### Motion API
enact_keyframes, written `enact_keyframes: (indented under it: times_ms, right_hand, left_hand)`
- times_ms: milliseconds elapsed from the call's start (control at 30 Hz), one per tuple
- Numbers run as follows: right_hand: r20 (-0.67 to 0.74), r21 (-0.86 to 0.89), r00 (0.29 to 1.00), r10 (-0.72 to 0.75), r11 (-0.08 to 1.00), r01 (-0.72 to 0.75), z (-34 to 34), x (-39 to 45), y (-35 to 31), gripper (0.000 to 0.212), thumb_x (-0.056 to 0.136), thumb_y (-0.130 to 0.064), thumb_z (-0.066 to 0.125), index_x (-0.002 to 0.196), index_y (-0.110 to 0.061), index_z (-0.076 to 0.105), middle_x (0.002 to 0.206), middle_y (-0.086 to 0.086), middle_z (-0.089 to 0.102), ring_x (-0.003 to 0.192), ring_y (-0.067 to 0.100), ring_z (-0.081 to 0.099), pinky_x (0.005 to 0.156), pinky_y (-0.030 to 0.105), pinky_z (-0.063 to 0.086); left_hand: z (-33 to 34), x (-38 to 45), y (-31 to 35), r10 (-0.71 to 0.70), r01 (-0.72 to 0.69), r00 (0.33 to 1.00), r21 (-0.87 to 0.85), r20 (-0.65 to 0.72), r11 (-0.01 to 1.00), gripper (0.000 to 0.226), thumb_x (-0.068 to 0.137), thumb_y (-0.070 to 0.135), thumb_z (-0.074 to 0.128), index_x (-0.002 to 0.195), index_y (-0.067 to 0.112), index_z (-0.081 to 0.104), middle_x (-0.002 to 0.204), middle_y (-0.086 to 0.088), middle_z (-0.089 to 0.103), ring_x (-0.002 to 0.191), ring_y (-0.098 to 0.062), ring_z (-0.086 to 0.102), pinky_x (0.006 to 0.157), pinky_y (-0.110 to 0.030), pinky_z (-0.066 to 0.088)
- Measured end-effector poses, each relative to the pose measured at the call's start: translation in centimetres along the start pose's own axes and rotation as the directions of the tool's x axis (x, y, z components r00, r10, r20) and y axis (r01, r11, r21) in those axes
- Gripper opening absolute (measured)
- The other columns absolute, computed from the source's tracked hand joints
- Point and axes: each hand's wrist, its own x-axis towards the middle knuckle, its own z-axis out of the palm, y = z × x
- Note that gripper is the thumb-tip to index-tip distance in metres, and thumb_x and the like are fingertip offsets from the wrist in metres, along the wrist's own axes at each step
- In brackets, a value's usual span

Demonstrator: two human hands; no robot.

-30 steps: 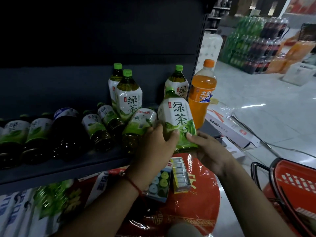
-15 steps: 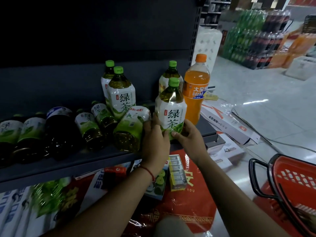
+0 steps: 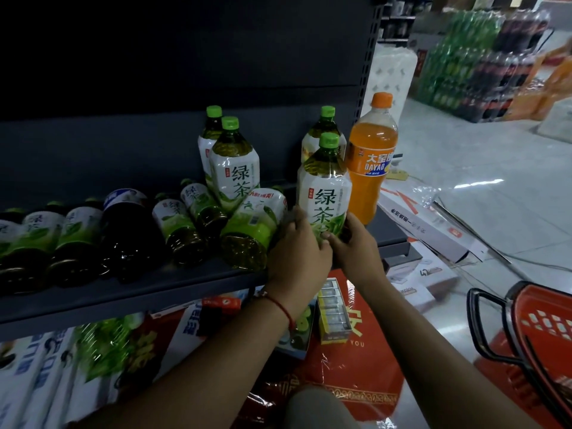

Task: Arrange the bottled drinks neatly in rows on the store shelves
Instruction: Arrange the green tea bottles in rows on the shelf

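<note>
A green tea bottle (image 3: 325,187) with a green cap stands upright near the front edge of the dark shelf (image 3: 130,292). My left hand (image 3: 297,252) grips its lower left side and my right hand (image 3: 353,246) grips its lower right side. Another green tea bottle (image 3: 323,131) stands right behind it. Two more upright green tea bottles (image 3: 232,162) stand to the left. An orange soda bottle (image 3: 370,162) stands to the right at the shelf's end. Several green tea bottles (image 3: 250,227) and a dark bottle (image 3: 127,230) lie on their sides along the shelf's left part.
Below the shelf lie red packaging (image 3: 349,366), a yellow box (image 3: 334,317) and bagged goods (image 3: 62,366). A red shopping basket (image 3: 538,335) stands on the floor at right. White boxes (image 3: 427,224) lie beside the shelf end. Stacked drink packs (image 3: 483,60) stand across the aisle.
The green tea bottle in both hands went from tilted in front of the shelf to standing upright on it, in front of the rear bottle. Both hands slid down to its base.
</note>
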Motion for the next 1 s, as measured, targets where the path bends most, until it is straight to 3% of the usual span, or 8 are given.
enact_keyframes:
  times_ms: [167, 300, 400, 500, 633, 767, 867, 1000]
  right_hand:
    - [-0.103, -0.167, 0.985, -0.136, 0.979, 0.118, -0.5, -2.6, -2.8, 0.046, 0.09, -0.007, 0.063, 0.132, -0.024, 0.054, 0.128, -0.007, 0.058, 0.113, 0.007, 0.057, 0.094, 0.031, 0.052]
    - [-0.006, -0.357, 0.947, -0.32, 0.886, 0.297, 0.8, -4.8, -7.4, 0.044, 0.089, -0.015, 0.062, 0.133, -0.019, 0.055, 0.135, -0.004, 0.049, 0.121, 0.013, 0.048, 0.096, 0.025, 0.039]
    - [0.197, -0.388, 0.964, -0.177, 0.889, 0.243, 3.0, -4.1, -10.8, 0.051, 0.095, -0.032, 0.06, 0.143, -0.023, 0.045, 0.139, -0.003, 0.048, 0.123, 0.017, 0.048, 0.094, 0.025, 0.039]
    - [0.277, -0.44, 0.961, -0.025, 0.886, 0.15, 6.1, -1.9, -12.6, 0.059, 0.094, -0.048, 0.055, 0.145, -0.021, 0.039, 0.143, 0.006, 0.047, 0.125, 0.027, 0.05, 0.1, 0.037, 0.045]
    - [0.236, -0.523, 0.916, 0.324, 0.837, -0.161, 10.3, 2.2, -12.9, 0.092, 0.084, -0.063, 0.058, 0.149, -0.007, 0.025, 0.148, 0.018, 0.039, 0.129, 0.035, 0.046, 0.098, 0.04, 0.043]
    - [0.221, -0.656, 0.905, 0.363, 0.743, -0.138, 13.2, 5.2, -12.1, 0.127, 0.055, -0.089, 0.049, 0.152, -0.01, 0.027, 0.146, 0.019, 0.039, 0.131, 0.036, 0.043, 0.094, 0.041, 0.044]
    - [0.208, -0.746, 0.898, 0.389, 0.656, -0.111, 15.4, 7.7, -10.0, 0.149, 0.026, -0.093, 0.037, 0.153, -0.016, 0.025, 0.149, 0.02, 0.039, 0.132, 0.038, 0.043, 0.09, 0.046, 0.044]
    - [0.195, -0.797, 0.873, 0.447, 0.591, -0.125, 15.6, 7.3, -11.0, 0.139, 0.041, -0.082, 0.055, 0.154, -0.011, 0.018, 0.152, 0.025, 0.031, 0.136, 0.045, 0.034, 0.096, 0.055, 0.041]
  left_hand:
    - [-5.0, -2.4, -0.7, 0.245, -0.239, 0.969, 0.123, -0.037, 0.963, 0.061, 0.1, 0.039, 0.047, 0.154, 0.025, 0.025, 0.148, 0.003, 0.041, 0.128, -0.017, 0.045, 0.093, -0.031, 0.044]
    - [-9.5, -1.4, -5.8, 0.26, -0.218, 0.959, 0.294, -0.113, 0.931, 0.049, 0.1, 0.041, 0.045, 0.146, 0.025, 0.041, 0.144, 0.002, 0.047, 0.128, -0.018, 0.044, 0.102, -0.034, 0.036]
    - [-10.8, -0.3, -10.1, 0.227, -0.227, 0.973, 0.387, 0.046, 0.894, 0.061, 0.097, 0.055, 0.039, 0.149, 0.023, 0.037, 0.147, 0.0, 0.044, 0.132, -0.021, 0.04, 0.107, -0.038, 0.034]
    - [-10.3, -0.5, -13.0, 0.254, -0.299, 0.954, 0.413, 0.162, 0.86, 0.082, 0.09, 0.07, 0.025, 0.156, 0.02, 0.024, 0.144, -0.002, 0.05, 0.132, -0.022, 0.043, 0.107, -0.04, 0.035]
    - [-8.7, -0.4, -14.3, 0.275, -0.285, 0.958, 0.398, 0.084, 0.872, 0.079, 0.092, 0.064, 0.039, 0.153, 0.015, 0.03, 0.14, -0.007, 0.056, 0.135, -0.023, 0.044, 0.111, -0.041, 0.03]
    - [-7.7, 0.0, -14.7, 0.294, -0.241, 0.954, 0.441, -0.055, 0.865, 0.064, 0.083, 0.048, 0.071, 0.132, 0.008, 0.06, 0.122, -0.013, 0.069, 0.122, -0.031, 0.059, 0.113, -0.047, 0.022]
    - [-7.2, 0.2, -15.0, 0.308, -0.231, 0.945, 0.445, -0.107, 0.865, 0.052, 0.084, 0.047, 0.069, 0.124, 0.013, 0.067, 0.121, -0.003, 0.07, 0.125, -0.029, 0.056, 0.115, -0.049, 0.018]
    - [-7.0, -0.2, -14.8, 0.311, -0.237, 0.945, 0.45, -0.097, 0.861, 0.043, 0.085, 0.044, 0.068, 0.114, 0.013, 0.071, 0.113, -0.002, 0.073, 0.13, -0.029, 0.052, 0.116, -0.046, 0.01]
